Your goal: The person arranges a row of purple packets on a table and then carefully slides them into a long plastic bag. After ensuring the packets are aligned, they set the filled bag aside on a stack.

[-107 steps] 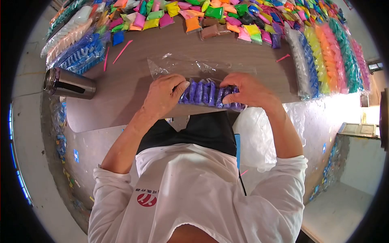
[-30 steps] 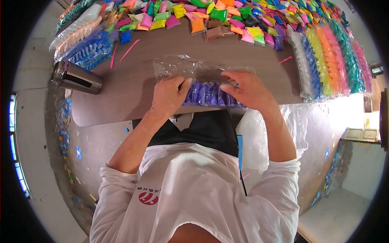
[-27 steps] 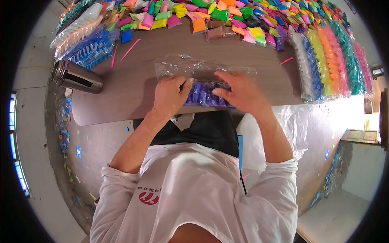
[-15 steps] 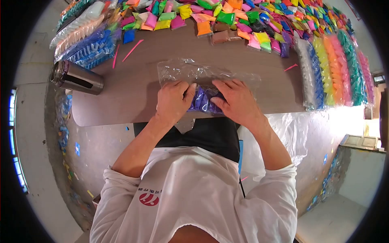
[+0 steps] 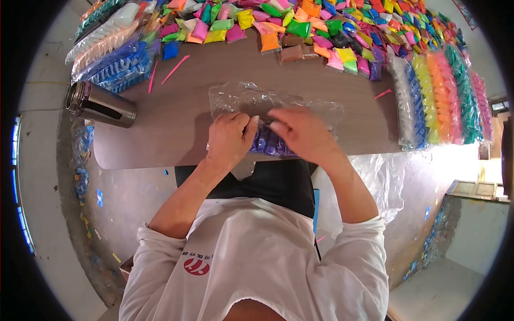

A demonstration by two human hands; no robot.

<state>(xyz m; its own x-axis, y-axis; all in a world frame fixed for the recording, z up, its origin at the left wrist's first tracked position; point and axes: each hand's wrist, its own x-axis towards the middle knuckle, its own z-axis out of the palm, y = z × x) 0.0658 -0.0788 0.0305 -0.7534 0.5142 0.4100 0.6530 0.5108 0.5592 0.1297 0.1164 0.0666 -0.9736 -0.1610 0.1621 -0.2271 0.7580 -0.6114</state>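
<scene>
A clear plastic bag (image 5: 230, 99) lies flat near the table's front edge, with a row of purple packets (image 5: 266, 143) inside its near part. My left hand (image 5: 230, 136) is closed on the bag's left side, its thumb close to the bent fingers. Over the right part of the packets hangs my right hand (image 5: 304, 134), slightly blurred. Its thumb and fingers are apart, and nothing shows between them. The palms hide both ends of the purple row.
Loose colourful packets (image 5: 300, 27) are heaped along the table's back. Bagged rows (image 5: 439, 99) stand at the right, and blue bagged rows (image 5: 120, 69) at the left. A steel flask (image 5: 104, 104) lies near the left edge. Pink sticks (image 5: 175, 69) lie behind it.
My right hand has shifted left and its fingers have come nearer to my left hand, covering more of the packets. My left hand stays almost in place on the bag.
</scene>
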